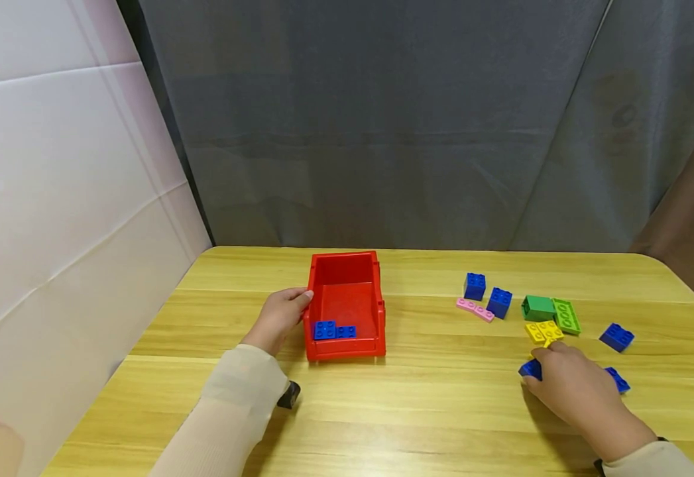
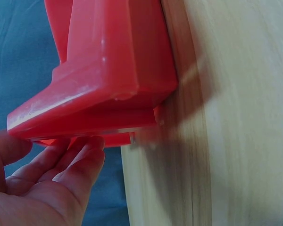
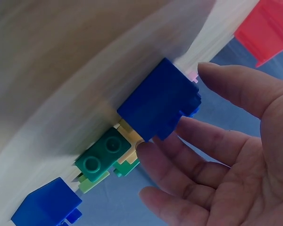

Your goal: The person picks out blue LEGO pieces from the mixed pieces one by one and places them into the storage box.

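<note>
My left hand [image 1: 281, 318] holds the left side of a red open-topped bin [image 1: 347, 256], thumb over its rim and fingers under it in the left wrist view. Two blue bricks [image 1: 325, 330] lie inside at the bin's near end. On the right, my right hand [image 1: 576, 384] is at a blue brick [image 3: 158, 101]. Its thumb stands apart from the brick, while the relaxed fingers [image 3: 212, 136] reach the studded side; whether they touch is unclear. Just beyond that hand are yellow bricks [image 1: 543, 332], partly covered by its fingers.
Farther back stand two blue bricks [image 1: 474, 286] near a pink strip brick [image 1: 474, 309]. A dark green brick [image 1: 539, 308] adjoins a light green one [image 1: 566, 316]. More blue bricks [image 1: 617, 337] lie to the right on the wooden table [image 1: 430, 404]. A grey curtain [image 1: 382, 132] hangs behind.
</note>
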`<state>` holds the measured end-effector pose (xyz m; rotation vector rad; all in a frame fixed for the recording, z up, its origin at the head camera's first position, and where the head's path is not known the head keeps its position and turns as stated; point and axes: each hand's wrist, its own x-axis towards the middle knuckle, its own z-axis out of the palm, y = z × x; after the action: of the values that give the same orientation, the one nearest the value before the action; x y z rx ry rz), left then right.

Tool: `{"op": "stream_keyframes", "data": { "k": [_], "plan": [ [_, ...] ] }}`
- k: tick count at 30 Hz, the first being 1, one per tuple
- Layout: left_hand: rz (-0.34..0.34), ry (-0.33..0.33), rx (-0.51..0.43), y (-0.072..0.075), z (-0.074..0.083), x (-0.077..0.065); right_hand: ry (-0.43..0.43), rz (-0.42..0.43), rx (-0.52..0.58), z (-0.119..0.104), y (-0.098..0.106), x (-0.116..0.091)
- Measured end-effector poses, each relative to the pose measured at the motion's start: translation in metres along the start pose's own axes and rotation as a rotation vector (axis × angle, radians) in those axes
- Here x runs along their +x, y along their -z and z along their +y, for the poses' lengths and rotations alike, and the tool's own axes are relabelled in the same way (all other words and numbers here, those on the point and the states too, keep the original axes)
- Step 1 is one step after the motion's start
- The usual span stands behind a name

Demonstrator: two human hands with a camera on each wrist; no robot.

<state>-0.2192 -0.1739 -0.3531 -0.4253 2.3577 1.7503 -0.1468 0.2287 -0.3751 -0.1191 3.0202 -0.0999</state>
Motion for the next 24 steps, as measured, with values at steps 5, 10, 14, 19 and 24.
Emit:
{"op": "stream_keyframes", "data": {
  "k": [5, 10, 14, 19, 24],
  "plan": [
    [-0.003, 0.001, -0.009, 0.0002, 0.0002, 0.0008, 0.015, 0.016, -0.007, -0.0015, -0.0003, -0.0011],
    [-0.003, 0.003, -0.009, 0.0006, 0.0003, 0.0007, 0.032, 0.027, -0.02, -0.0031, 0.0, -0.0014],
    [-0.001, 0.001, -0.007, 0.0006, -0.0001, 0.0002, 0.037, 0.025, -0.027, -0.0041, 0.0009, -0.001],
    [0.0, -0.001, -0.002, 0.0004, -0.0004, 0.0004, 0.037, 0.026, -0.026, -0.0041, -0.0015, -0.0015],
    [0.001, -0.002, 0.004, 0.0004, 0.0, 0.0005, 0.042, 0.029, -0.016, -0.0029, -0.0021, 0.0005]
  ]
}}
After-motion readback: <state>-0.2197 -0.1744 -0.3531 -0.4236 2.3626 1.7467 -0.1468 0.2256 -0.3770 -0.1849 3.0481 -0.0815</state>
